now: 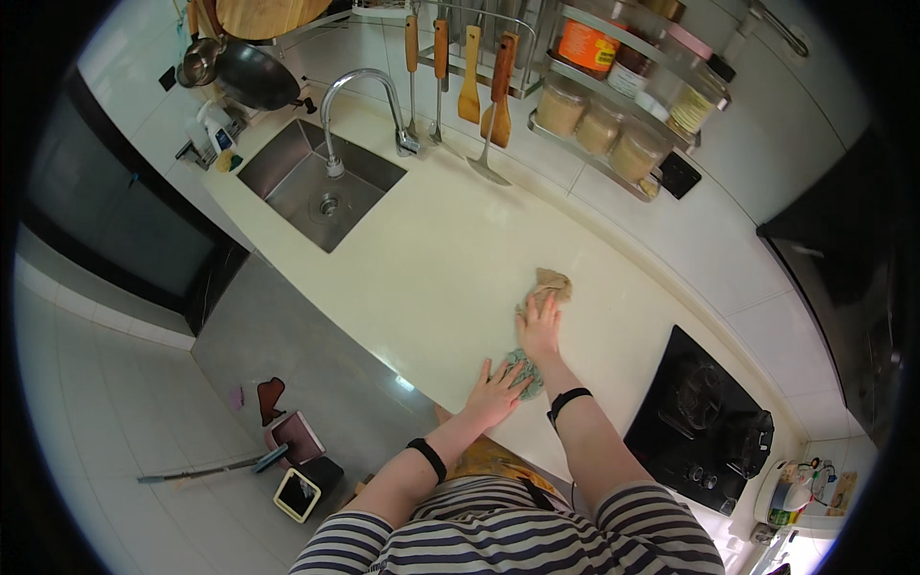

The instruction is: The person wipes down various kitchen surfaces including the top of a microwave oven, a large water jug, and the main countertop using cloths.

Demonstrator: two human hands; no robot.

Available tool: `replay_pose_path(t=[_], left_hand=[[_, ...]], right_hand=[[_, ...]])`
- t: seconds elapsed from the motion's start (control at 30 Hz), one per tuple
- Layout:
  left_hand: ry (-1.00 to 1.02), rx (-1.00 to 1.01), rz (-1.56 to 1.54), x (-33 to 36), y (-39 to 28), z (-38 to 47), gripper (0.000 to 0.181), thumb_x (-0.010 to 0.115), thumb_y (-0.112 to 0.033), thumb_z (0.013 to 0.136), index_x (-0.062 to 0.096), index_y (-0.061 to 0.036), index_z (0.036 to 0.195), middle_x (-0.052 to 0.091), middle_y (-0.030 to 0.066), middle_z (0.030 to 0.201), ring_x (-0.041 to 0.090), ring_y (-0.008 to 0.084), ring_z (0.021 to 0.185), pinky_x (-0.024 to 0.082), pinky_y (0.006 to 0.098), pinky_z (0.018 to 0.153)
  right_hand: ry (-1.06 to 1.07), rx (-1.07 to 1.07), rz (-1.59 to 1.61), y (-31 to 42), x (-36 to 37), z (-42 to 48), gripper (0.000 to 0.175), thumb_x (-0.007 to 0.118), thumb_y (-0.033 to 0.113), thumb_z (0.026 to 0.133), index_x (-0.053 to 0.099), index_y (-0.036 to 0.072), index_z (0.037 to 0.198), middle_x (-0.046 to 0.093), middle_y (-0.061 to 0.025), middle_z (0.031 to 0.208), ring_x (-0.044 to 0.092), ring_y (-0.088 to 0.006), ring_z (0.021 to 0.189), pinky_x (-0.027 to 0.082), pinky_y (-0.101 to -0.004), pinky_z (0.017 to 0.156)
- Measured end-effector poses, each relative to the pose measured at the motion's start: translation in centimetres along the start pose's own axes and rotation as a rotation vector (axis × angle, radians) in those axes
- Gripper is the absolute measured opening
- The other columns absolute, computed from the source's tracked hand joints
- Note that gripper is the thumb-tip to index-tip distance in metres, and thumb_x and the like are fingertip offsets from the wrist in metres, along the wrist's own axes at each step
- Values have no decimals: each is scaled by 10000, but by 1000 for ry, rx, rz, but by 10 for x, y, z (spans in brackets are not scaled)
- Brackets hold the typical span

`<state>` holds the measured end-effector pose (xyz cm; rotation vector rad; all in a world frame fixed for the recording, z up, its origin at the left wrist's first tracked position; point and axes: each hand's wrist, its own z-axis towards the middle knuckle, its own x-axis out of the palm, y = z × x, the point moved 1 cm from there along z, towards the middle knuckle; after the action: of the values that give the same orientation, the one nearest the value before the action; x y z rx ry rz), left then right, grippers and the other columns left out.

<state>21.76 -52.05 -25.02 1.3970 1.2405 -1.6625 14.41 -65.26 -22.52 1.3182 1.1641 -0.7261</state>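
Note:
My right hand (540,328) presses on a crumpled beige cloth (553,285) on the pale countertop (431,266), its fingers spread over the near part of the cloth. Lower and to the left, my left hand (496,394) lies with fingers apart on a bunched grey-green cloth (528,375) close to the counter's front edge. That cloth lies partly under the fingers and beside my right wrist. Both palms face down, and their undersides are hidden.
A steel sink (327,187) with a curved faucet (359,79) lies at the upper left. A black gas hob (697,424) sits at the right. Spatulas and a ladle (489,169) hang along the back wall, near a rack of jars (596,126). A bin (297,494) stands on the floor.

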Motion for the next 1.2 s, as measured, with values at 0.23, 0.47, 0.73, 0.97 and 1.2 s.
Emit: replay_pose_path(t=[0.23, 0.47, 0.73, 0.97, 1.2], left_hand=[[-10, -204, 12, -17, 83, 5, 406, 372, -293, 789, 337, -178, 1176, 224, 67, 1267, 131, 245, 1197, 59, 511, 935], [-135, -355, 79, -37, 158, -26, 393, 402, -310, 773, 370, -177, 1142, 222, 80, 1262, 133, 273, 1192, 72, 541, 920], [-100, -383, 134, -59, 239, -69, 434, 413, -306, 762, 328, -189, 1170, 200, 85, 1270, 143, 292, 1184, 76, 550, 913], [-188, -468, 103, -75, 333, -89, 339, 399, -256, 775, 405, -106, 1078, 336, 103, 1177, 234, 267, 1147, 76, 568, 891], [-392, -335, -194, -84, 306, -53, 222, 458, -224, 740, 491, -72, 898, 448, 87, 1039, 381, 236, 1031, 126, 563, 872]], right_hand=[[91, -186, -89, 79, 25, 29, 536, 295, 383, 798, 187, 102, 1241, 46, -232, 1276, 93, -349, 1176, 76, -427, 955], [134, -367, -100, 151, 54, 48, 524, 323, 371, 795, 211, 107, 1233, 65, -225, 1275, 102, -340, 1173, 93, -445, 945], [60, -374, 189, 207, 82, 52, 390, 394, 270, 778, 376, 111, 1134, 208, -179, 1247, 169, -286, 1176, 93, -438, 955], [-379, 344, 1162, 168, 49, 64, 223, 405, 181, 810, 476, 45, 971, 514, -113, 905, 468, -202, 853, 367, -309, 740], [-726, 754, 807, 38, -2, 29, 281, 382, 139, 811, 399, 4, 1057, 472, -117, 988, 464, -206, 888, 381, -308, 737]])
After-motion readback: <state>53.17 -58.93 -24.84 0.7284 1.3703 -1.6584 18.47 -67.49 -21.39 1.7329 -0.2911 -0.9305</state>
